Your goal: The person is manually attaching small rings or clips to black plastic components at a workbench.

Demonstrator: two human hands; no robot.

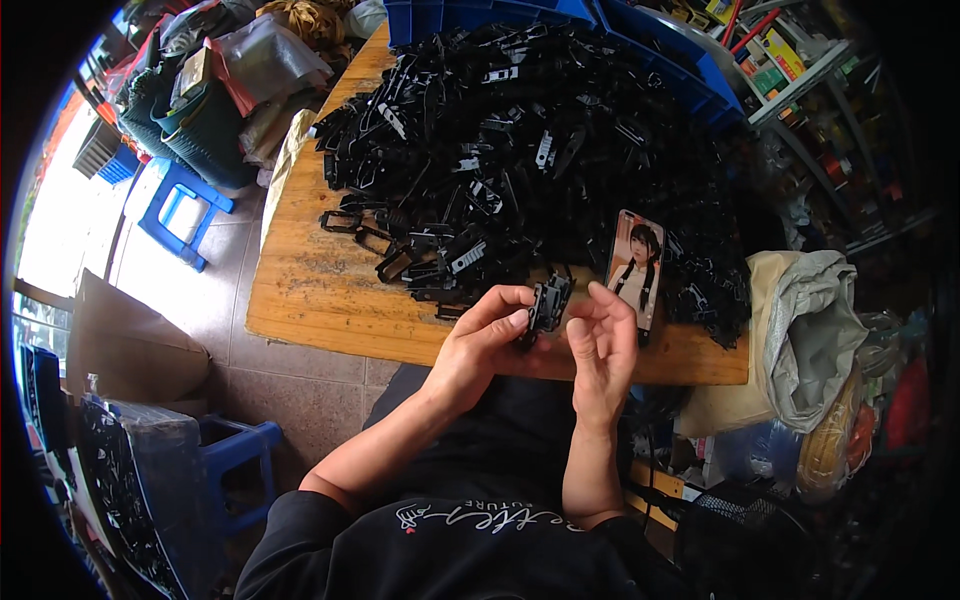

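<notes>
My left hand pinches a small black plastic part between thumb and fingers, above the near edge of the wooden table. Just right of that part is my right hand, its fingers half bent and spread apart, with nothing visible in them. Beyond both hands spreads a large heap of similar black plastic parts, some with silver-grey faces. A phone lies by the heap's near right side, its lit screen showing a picture of a person.
Blue plastic crates border the heap at the back. A blue stool stands on the tiled floor at left, a second blue stool nearer. Grey and tan sacks sit at the table's right, below a cluttered shelf.
</notes>
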